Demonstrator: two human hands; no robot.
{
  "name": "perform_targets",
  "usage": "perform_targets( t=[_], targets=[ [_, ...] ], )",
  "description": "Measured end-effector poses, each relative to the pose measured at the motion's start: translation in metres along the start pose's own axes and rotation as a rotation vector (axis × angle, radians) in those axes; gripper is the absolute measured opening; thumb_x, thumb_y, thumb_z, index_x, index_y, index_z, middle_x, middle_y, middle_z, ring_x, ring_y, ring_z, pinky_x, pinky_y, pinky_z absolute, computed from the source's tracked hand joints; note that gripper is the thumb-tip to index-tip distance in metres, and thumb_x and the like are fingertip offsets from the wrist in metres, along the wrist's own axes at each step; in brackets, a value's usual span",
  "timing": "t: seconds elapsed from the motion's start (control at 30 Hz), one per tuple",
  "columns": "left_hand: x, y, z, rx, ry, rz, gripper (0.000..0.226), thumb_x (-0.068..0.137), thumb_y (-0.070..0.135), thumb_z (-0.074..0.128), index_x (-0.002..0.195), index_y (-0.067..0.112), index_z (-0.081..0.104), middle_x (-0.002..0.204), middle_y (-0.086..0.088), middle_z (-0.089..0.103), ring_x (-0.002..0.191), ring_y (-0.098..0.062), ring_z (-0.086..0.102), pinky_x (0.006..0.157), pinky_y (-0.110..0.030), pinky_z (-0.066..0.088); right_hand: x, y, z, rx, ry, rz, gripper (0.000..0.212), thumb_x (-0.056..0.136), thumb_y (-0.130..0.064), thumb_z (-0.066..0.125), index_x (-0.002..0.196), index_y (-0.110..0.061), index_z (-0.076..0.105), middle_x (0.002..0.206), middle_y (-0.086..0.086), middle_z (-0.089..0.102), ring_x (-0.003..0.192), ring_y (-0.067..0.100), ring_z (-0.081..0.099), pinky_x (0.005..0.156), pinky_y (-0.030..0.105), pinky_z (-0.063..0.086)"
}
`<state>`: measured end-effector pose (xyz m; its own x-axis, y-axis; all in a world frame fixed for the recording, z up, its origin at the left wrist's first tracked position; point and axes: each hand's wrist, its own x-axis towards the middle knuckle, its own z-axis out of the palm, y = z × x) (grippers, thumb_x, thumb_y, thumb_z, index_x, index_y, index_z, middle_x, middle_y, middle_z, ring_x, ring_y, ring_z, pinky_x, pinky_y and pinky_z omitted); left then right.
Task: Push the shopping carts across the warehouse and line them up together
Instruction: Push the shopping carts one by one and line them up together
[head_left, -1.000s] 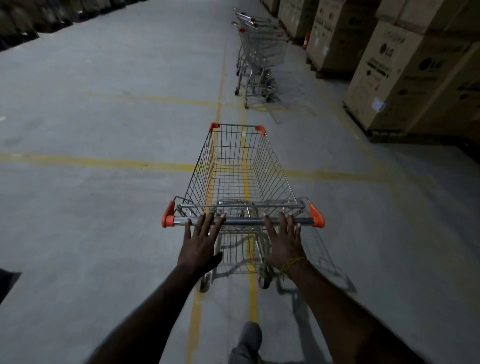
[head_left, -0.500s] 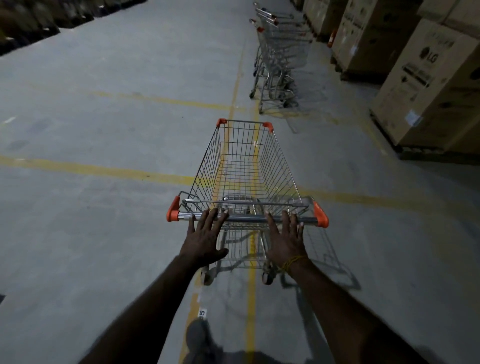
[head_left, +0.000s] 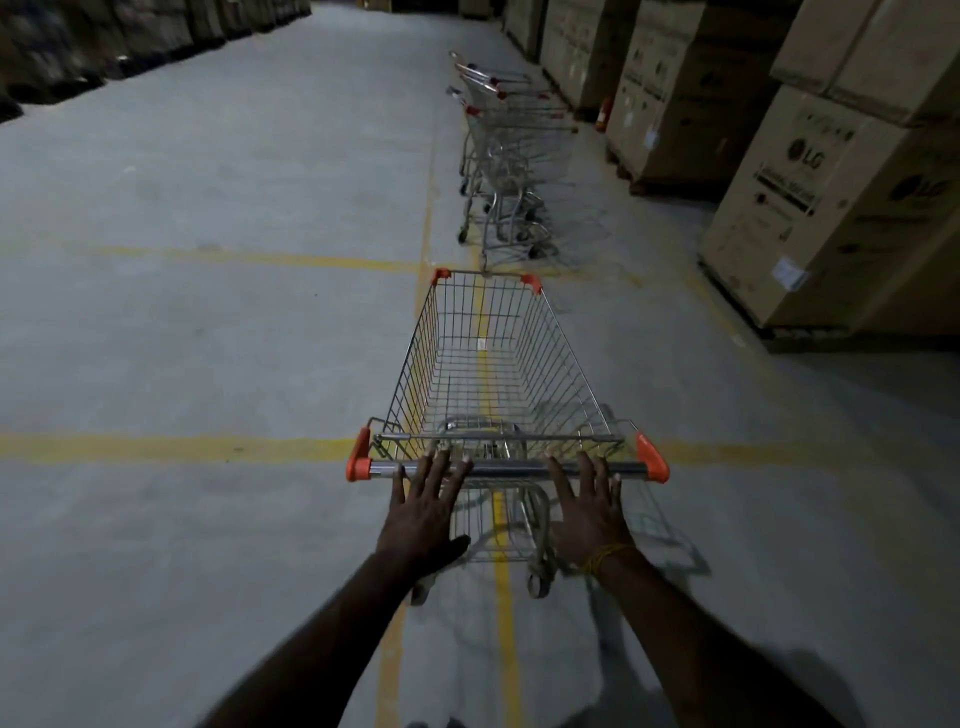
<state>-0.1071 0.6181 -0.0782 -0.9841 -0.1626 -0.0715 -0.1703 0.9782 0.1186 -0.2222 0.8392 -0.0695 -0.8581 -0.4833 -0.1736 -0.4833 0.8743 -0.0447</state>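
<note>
An empty wire shopping cart (head_left: 493, 358) with orange corner caps stands straight ahead of me on the concrete floor. My left hand (head_left: 423, 512) lies flat with its fingers spread, fingertips against the left half of the cart's metal handle bar (head_left: 511, 469). My right hand (head_left: 589, 512), a yellow thread at its wrist, rests the same way on the right half. Neither hand wraps around the bar. Just beyond the cart's front edge stands a row of several nested carts (head_left: 501, 156), a little to the right.
Tall stacks of cardboard boxes (head_left: 831, 208) on pallets line the right side, close to the nested carts. Dark stored goods (head_left: 104, 41) run along the far left. Yellow lines (head_left: 171, 448) cross the wide grey floor to my left. A red extinguisher (head_left: 601, 115) stands by the boxes.
The cart and I have rolled forward, so the nested row is now much nearer, just ahead of the cart's front. Both hands keep their flat hold against the handle.
</note>
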Motion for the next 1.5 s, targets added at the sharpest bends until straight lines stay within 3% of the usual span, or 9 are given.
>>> perform_targets(
  t=[0.13,0.43,0.57,0.77,0.83,0.97,1.03,1.37,1.5],
  targets=[
    [0.069,-0.031,-0.015,-0.004,-0.042,0.036,0.109,0.081,0.064,0.059,0.152,0.03,-0.017,0.157,-0.004,-0.025,0.148,-0.028,-0.016,0.116,-0.057,-0.007,0.065,-0.006,-0.015,0.014,-0.052,0.02,0.107,0.082,-0.039,0.062,0.149,-0.036,-0.021,0.16,0.014,-0.018,0.144,0.041,-0.02,0.115,0.057,-0.008],
    [0.232,-0.085,-0.031,0.027,-0.03,0.103,0.11,0.08,0.068,0.055,0.15,0.031,-0.02,0.16,-0.007,-0.02,0.148,-0.028,-0.016,0.114,-0.054,-0.012,0.217,-0.007,-0.028,-0.002,0.031,0.102,0.11,0.076,-0.042,0.065,0.152,-0.032,-0.015,0.16,0.019,-0.007,0.145,0.046,-0.01,0.114,0.062,-0.003],
    [0.309,-0.099,-0.039,0.032,-0.014,0.123,0.109,0.082,0.065,0.056,0.149,0.032,-0.022,0.161,-0.006,-0.019,0.148,-0.027,-0.015,0.111,-0.051,-0.016,0.294,0.005,-0.027,0.013,0.091,0.142,0.116,0.06,-0.038,0.076,0.154,-0.031,0.008,0.155,0.024,0.022,0.142,0.05,0.015,0.11,0.066,0.014],
    [0.431,-0.117,-0.054,0.023,-0.043,0.153,0.107,0.082,0.063,0.058,0.149,0.033,-0.021,0.161,-0.004,-0.017,0.148,-0.026,-0.015,0.113,-0.051,-0.014,0.409,0.027,-0.043,0.035,0.126,0.146,0.105,0.06,-0.039,0.076,0.151,-0.03,0.024,0.15,0.025,0.034,0.138,0.049,0.024,0.107,0.068,0.023],
    [0.47,-0.123,-0.061,0.006,-0.06,0.159,0.105,0.083,0.062,0.057,0.15,0.033,-0.018,0.162,-0.004,-0.014,0.149,-0.026,-0.014,0.114,-0.05,-0.013,0.446,0.033,-0.051,0.042,0.094,0.162,0.106,0.062,-0.042,0.076,0.153,-0.03,0.022,0.152,0.025,0.031,0.139,0.05,0.021,0.109,0.068,0.017],
    [0.544,-0.134,-0.071,-0.025,-0.076,0.17,0.103,0.083,0.063,0.057,0.151,0.034,-0.015,0.163,-0.004,-0.01,0.149,-0.025,-0.012,0.115,-0.053,-0.009,0.508,0.045,-0.074,0.044,0.091,0.165,0.103,0.079,-0.043,0.063,0.153,-0.035,-0.009,0.161,0.02,-0.001,0.146,0.045,-0.006,0.114,0.062,-0.003],
    [0.581,-0.14,-0.073,-0.016,-0.073,0.18,0.103,0.083,0.063,0.057,0.151,0.034,-0.015,0.163,-0.003,-0.01,0.149,-0.025,-0.013,0.115,-0.052,-0.009,0.54,0.05,-0.083,0.048,0.111,0.177,0.104,0.08,-0.042,0.062,0.15,-0.036,-0.014,0.161,0.018,-0.004,0.146,0.045,-0.008,0.114,0.062,-0.003],
    [0.764,-0.179,-0.084,-0.037,-0.038,0.286,0.1,0.085,0.061,0.055,0.152,0.033,-0.014,0.163,-0.003,-0.01,0.149,-0.025,-0.013,0.116,-0.054,-0.007,0.71,0.071,-0.106,0.053,0.114,0.274,0.103,0.074,-0.042,0.064,0.154,-0.035,0.0,0.16,0.022,0.002,0.145,0.047,-0.005,0.113,0.063,-0.004],
    [0.847,-0.2,-0.094,-0.027,-0.053,0.337,0.1,0.085,0.062,0.054,0.152,0.032,-0.015,0.162,-0.004,-0.014,0.148,-0.024,-0.016,0.115,-0.053,-0.011,0.785,0.075,-0.114,0.065,0.152,0.323,0.112,0.059,-0.045,0.075,0.152,-0.035,0.014,0.156,0.023,0.022,0.142,0.047,0.01,0.111,0.066,0.011]
  ],
)
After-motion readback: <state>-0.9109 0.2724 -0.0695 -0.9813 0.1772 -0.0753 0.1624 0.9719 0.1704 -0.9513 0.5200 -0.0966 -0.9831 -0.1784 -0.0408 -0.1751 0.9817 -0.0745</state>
